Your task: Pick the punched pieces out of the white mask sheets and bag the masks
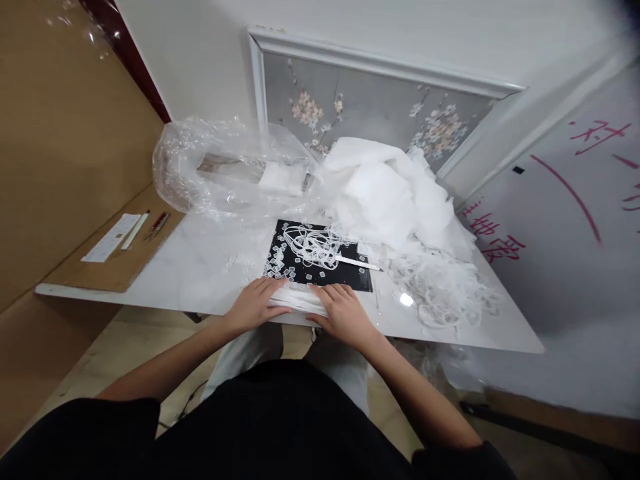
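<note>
My left hand [257,303] and my right hand [341,310] lie side by side at the near edge of the white table [200,267], fingers flat on a small stack of white folded pieces [299,298] between them. Just beyond sits a black mat [360,275] strewn with several small clear squares [280,261] and a tangle of white cord [313,245]. A thin white strip [356,263] lies on the mat's right side.
A heap of white fabric [390,193] and loose white loops [445,287] fill the right of the table. A clear plastic bag [220,170] lies at the back left. Paper and pens [130,233] rest on a brown board. A whiteboard with red writing [560,220] stands at the right.
</note>
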Demonstrator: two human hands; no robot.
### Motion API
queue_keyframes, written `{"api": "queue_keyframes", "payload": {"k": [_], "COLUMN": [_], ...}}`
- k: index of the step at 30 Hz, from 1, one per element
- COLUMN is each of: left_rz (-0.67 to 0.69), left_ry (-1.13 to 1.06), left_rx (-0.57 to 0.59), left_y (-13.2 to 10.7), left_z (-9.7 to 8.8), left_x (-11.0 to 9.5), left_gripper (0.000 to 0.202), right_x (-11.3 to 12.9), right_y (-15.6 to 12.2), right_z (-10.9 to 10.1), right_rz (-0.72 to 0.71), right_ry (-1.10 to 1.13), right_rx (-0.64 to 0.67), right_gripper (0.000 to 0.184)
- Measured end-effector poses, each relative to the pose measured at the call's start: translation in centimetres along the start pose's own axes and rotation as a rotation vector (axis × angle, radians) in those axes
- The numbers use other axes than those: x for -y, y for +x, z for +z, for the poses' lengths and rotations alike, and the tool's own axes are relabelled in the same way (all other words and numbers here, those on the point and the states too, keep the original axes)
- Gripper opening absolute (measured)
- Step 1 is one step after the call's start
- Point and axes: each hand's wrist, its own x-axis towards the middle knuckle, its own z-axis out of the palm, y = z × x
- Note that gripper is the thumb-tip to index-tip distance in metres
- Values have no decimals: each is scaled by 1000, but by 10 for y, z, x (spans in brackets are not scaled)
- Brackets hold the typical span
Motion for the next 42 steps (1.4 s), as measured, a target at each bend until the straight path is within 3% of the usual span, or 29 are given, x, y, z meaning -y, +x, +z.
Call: {"api": "queue_keyframes", "payload": {"k": [5,11,15,19,26,29,31,36,39,42], "left_rz": [-305,-313,-332,-273,-201,-152,-130,-132,-191,-282], "left_ry": [-431,-685,-695,-618,-471,-412,-389,-402,-478,-598], "left_rx": [-32,33,29,1,140,165,161,31,-96,29], "left_y": [-1,2,3,5,10,15,18,23,28,35], "left_z": [2,6,5,0,-3,-1,1,-14,-39,-65], "left_x": [-1,-5,-3,1,-6,-8,-8,-12,-24,-35], "left_gripper": [83,92,89,67,64,59,52,22,20,25], "right_x": [-17,-8,-10,-18,-26,-26,-25,-15,-5,5], "right_y": [-9,-1,4,7,-2,-2,-1,2,12,39], "right_z": [24,39,39,31,34,38,38,20,-3,-28], "right_rz": [60,80,149,167,181,166,191,372,438,431], "right_ry": [211,451,549,588,551,542,566,839,1196,1478], "right_rx": [-104,-241,-205,-185,-126,-108,-114,-207,-328,-515], "right_gripper": [62,48,45,40,69,86,87,50,50,55]}}
